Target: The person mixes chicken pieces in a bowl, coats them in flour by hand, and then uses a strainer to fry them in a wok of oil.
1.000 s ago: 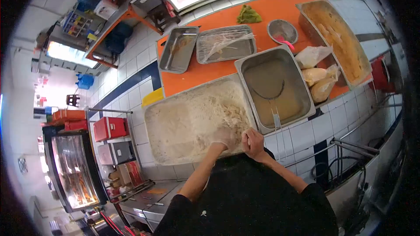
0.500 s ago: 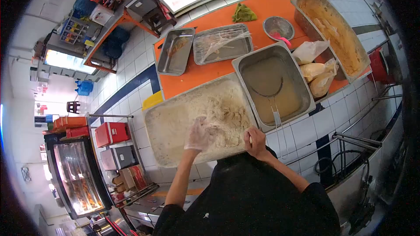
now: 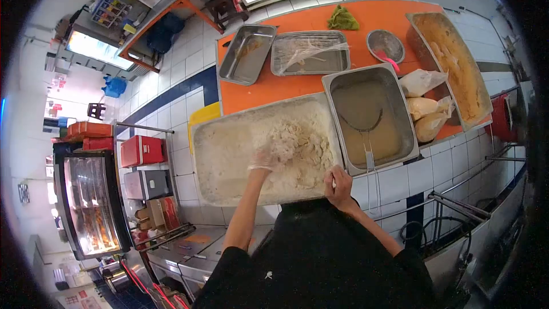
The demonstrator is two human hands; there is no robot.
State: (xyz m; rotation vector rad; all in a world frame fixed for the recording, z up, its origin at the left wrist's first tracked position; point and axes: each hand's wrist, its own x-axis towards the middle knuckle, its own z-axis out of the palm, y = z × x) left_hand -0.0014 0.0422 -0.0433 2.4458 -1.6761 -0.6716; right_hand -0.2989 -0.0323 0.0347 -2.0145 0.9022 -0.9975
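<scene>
Flour tray (image 3: 229,137): big metal pan right at the near edge of the orange counter (image 3: 286,88), full of flour with a heap of coated pieces (image 3: 300,151) piled toward its right half.

Left hand (image 3: 264,160): gloved, fingers spread loose and pressed down into the flour just left of the heap, not clamped on anything that I can make out.

Right hand (image 3: 338,185): bare, fingers curled over the tray's near right corner rim, so it's gripping the tray.

How the pieces handle: my guess is soft, a bit floppy, dusty rather than slick since they're floured. Light enough one by one. I'd scoop from underneath with open fingers instead of pinching, or the coating rubs off.

The tray itself: looks heavy loaded like that, stiff, probably won't slide with a hand on the rim.

Edges: the tray's near side sits right above the tiled counter front, so anything pushed toward the body could spill over.

Batter pan (image 3: 372,117): touching the tray's right side, with a wire scoop (image 3: 361,131) sitting in it, so no slack that way.

Open room: the left half of the tray is just loose flour, the best place to toss. Behind the tray there's a strip of bare counter before the two shallow trays (image 3: 280,54).
</scene>
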